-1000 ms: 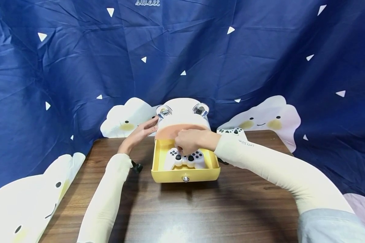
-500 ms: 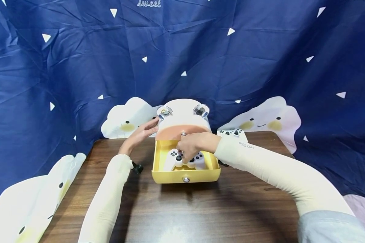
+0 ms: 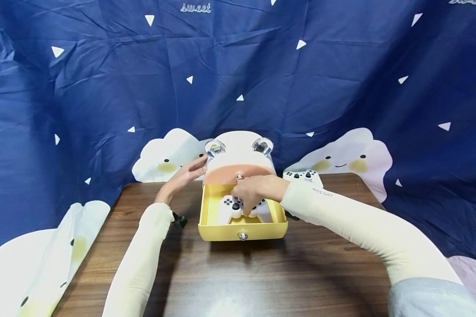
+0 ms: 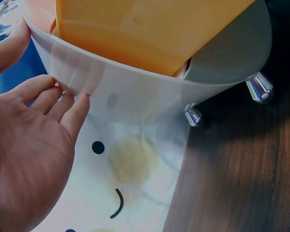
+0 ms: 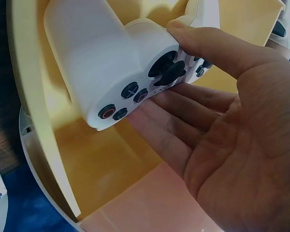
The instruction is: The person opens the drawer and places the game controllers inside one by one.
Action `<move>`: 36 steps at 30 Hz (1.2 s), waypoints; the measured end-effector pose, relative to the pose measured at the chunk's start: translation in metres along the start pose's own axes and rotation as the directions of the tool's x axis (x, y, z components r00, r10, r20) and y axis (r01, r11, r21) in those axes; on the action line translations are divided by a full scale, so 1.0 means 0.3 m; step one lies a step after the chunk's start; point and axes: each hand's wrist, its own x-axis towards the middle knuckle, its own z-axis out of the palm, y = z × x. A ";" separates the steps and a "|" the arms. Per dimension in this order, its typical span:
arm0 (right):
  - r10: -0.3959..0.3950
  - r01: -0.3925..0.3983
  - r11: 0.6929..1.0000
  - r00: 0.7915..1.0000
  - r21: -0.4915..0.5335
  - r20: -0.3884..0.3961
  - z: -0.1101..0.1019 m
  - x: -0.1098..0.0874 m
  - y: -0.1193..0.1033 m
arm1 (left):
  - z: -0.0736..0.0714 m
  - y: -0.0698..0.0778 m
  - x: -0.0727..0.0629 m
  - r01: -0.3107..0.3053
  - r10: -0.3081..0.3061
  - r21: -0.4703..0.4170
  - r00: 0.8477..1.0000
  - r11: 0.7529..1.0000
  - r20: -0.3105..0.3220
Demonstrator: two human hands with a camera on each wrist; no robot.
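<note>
A white game controller (image 3: 225,212) with black sticks and buttons lies in the pulled-out yellow drawer (image 3: 222,233) of a small cabinet. My right hand (image 3: 251,191) pinches the controller around its middle; in the right wrist view the thumb is on one side and the other fingers (image 5: 159,128) are on the button side. The cabinet (image 3: 239,149) is white with an orange-pink upper front and two shiny round eyes. Against its left side rests my left hand (image 3: 184,178), fingers extended; the left wrist view shows the fingertips (image 4: 79,104) touching the white wall.
Another white controller (image 3: 303,175) is on the wooden table (image 3: 230,277), to the right of the cabinet. Short shiny legs (image 4: 193,116) support the cabinet. Behind the table hangs a dark blue curtain (image 3: 238,57) with clouds and triangles.
My right hand has moved down and a little toward me, from the drawer's back onto the controller's middle, uncovering the upper front's knob. The controller has shifted slightly. The left hand stays put.
</note>
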 end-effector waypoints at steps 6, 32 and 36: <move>-0.010 0.009 1.000 1.000 -0.029 -0.023 -0.007 -0.019 0.006 | 0.001 0.006 0.001 0.011 -0.011 -0.012 1.000 1.000 -0.006; -0.088 0.133 0.991 0.680 0.005 -0.728 0.132 -0.289 -0.103 | 0.000 0.006 -0.014 0.024 -0.025 -0.050 1.000 0.998 -0.008; -0.012 0.189 0.970 0.661 0.151 -0.750 0.197 -0.301 -0.139 | -0.001 0.007 -0.015 0.028 -0.029 -0.049 1.000 0.998 -0.008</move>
